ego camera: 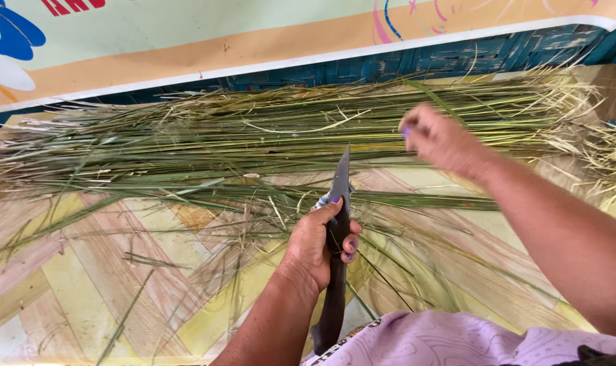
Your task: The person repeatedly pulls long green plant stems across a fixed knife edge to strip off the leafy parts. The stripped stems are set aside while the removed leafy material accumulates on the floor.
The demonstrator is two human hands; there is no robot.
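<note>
My left hand [319, 245] grips a long dark knife [340, 183] by its handle, blade pointing up and away from me. My right hand [440, 139] is blurred in motion above a wide pile of long green and straw-coloured stalks [253, 139]. Its fingers look curled, and whether they pinch a stalk I cannot tell. Loose thin stalks [416, 257] fan out on the floor below both hands.
The patterned floor covering [104, 271] has yellow, pink and tan stripes. A dark blue woven wall base [457, 57] runs behind the pile, with a painted banner [186, 34] above it. My lilac garment [457, 339] fills the lower right.
</note>
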